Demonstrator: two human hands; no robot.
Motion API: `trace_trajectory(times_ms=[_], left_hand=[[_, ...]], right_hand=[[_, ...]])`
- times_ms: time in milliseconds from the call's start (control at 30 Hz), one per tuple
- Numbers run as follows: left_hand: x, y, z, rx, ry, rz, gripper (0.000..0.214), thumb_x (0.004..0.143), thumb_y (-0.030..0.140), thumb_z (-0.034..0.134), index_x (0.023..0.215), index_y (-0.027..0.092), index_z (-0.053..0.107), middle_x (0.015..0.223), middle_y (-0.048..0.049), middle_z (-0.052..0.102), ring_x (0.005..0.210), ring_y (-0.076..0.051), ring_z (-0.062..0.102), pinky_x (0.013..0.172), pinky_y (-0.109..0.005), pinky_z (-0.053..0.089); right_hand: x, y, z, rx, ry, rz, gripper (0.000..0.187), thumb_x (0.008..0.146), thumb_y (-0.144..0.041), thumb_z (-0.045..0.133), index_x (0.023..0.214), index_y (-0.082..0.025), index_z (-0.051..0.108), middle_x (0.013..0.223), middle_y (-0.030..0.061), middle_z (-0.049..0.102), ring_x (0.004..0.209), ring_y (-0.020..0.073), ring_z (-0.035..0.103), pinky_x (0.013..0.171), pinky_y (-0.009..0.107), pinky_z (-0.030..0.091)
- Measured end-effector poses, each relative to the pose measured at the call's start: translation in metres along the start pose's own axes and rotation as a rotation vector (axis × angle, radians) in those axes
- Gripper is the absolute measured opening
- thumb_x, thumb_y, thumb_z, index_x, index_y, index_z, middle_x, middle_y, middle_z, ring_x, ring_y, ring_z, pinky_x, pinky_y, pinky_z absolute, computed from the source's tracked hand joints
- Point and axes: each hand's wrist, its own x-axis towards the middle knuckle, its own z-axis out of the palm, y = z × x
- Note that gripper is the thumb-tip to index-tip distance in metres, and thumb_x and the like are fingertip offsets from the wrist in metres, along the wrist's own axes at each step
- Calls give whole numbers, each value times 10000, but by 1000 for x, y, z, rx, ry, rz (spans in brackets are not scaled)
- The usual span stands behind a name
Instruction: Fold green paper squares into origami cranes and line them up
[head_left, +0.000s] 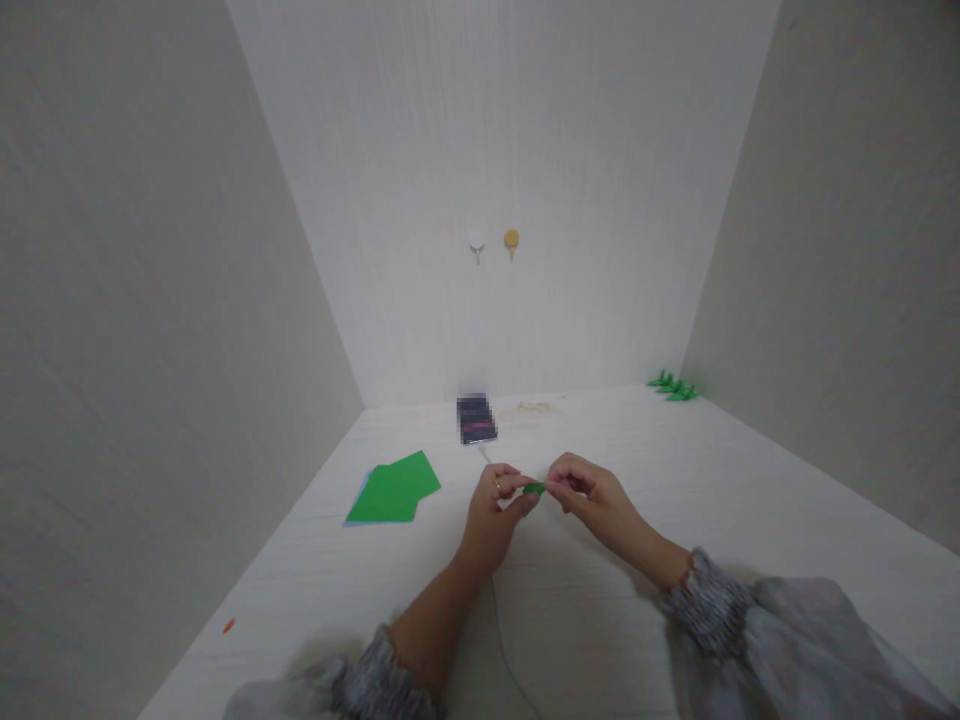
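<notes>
Both of the person's bare hands meet over a white table (592, 650), near the middle of my view, working on one small green piece (533, 488) held between them. The left hand (495, 510), a gold ring (498, 484) on one finger, pinches it between thumb and fingertips. The right hand (592, 492) has its thumb and forefinger drawn together on the piece's right end, the other fingers curled in. The piece is too small for me to make out its shape. To the left of the hands lie green sheets (394, 490), overlapping, with a pale blue edge (361, 488) showing beneath. Beyond the hands I see a dark, pixelated rectangle (476, 418) and a white cable (501, 630) that runs toward me past the left forearm. Pointed green pieces (673, 387) sit clustered at the far right corner. On the back wall hang a white hook (477, 242) and a gold hook (511, 240), side by side. A small orange bit (229, 626) lies near left.
</notes>
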Motion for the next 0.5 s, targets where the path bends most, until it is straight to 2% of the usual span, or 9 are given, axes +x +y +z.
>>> trace_trajectory(times_ms=[133, 233, 367, 500], left_hand=[[0, 2, 2, -161, -65, -37, 143, 668, 265, 609, 768, 165, 634, 854, -38, 500, 664, -100, 477, 581, -223, 406], [-1, 3, 5, -256, -86, -78, 176, 627, 267, 648, 756, 153, 613, 746, -14, 515, 616, -93, 471, 549, -217, 387], [-2, 4, 7, -350, -123, -243, 271, 596, 276, 676, 810, 145, 576, 538, 36, 506, 510, -81, 457, 524, -219, 358], [-1, 6, 7, -342, -128, -302, 225, 603, 288, 668, 746, 133, 593, 567, 14, 560, 528, -91, 480, 544, -229, 359]], right_hand=[[-1, 0, 1, 62, -17, -72, 142, 750, -309, 552, 809, -179, 554, 728, 0, 487, 541, 80, 462, 514, 212, 392], [-1, 1, 0, -21, -11, -125, 120, 739, -296, 570, 731, -176, 578, 691, 3, 500, 569, 94, 463, 524, 216, 384], [0, 2, -2, -90, 56, -134, 186, 769, -275, 535, 623, -166, 574, 618, 2, 489, 576, 105, 462, 526, 223, 362], [0, 1, -1, -63, 68, -137, 191, 762, -263, 536, 598, -166, 546, 611, -3, 470, 564, 102, 450, 517, 220, 357]])
